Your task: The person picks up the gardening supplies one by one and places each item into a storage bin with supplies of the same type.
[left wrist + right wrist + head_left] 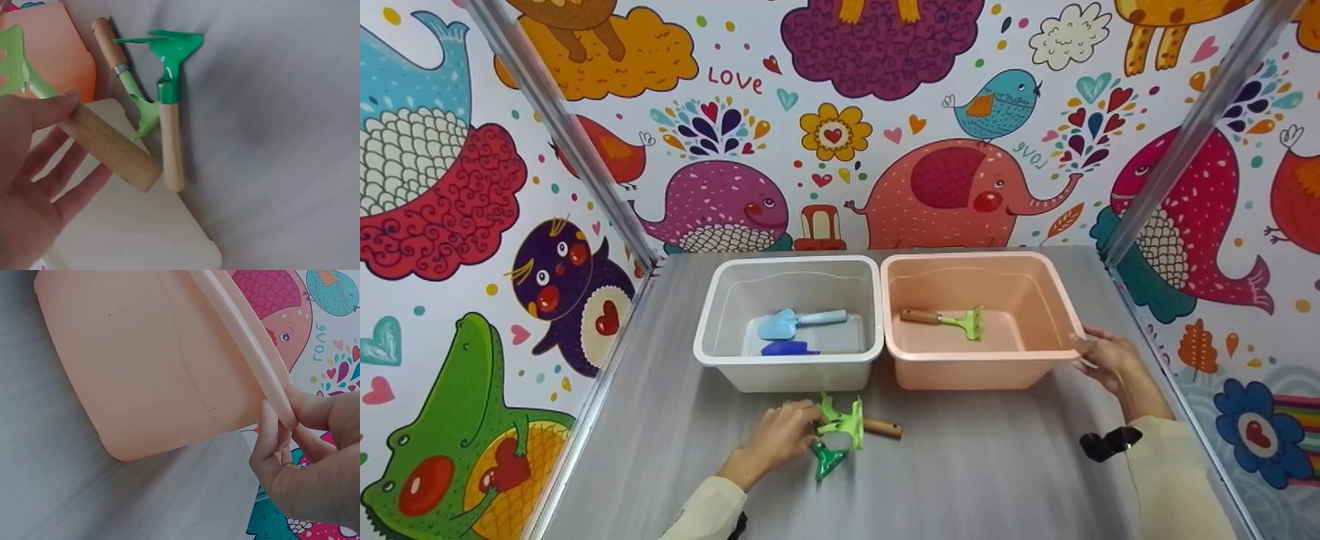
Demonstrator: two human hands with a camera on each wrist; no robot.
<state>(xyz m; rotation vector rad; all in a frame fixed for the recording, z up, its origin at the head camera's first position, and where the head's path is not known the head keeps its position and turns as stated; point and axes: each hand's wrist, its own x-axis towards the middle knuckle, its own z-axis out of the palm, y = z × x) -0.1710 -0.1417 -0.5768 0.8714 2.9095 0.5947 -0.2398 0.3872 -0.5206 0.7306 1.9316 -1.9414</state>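
My left hand [784,435] is above the table in front of the tubs, gripping a light green toy rake by its wooden handle [115,147], thumb on one side. Below it lie a dark green toy rake [171,62] and another light green tool [135,93], its head partly covered. My right hand [1110,360] pinches the rim of the peach tub [140,354] at its right front corner, thumb and fingers on either side. Inside that tub lies a light green rake [971,322] with a wooden handle.
A whitish tub [787,375] stands directly left of the peach one. It contains a light blue shovel [780,324] and a dark blue shovel [786,348]. Cartoon-printed walls [829,180] and metal posts [1170,165] border the grey table [997,465].
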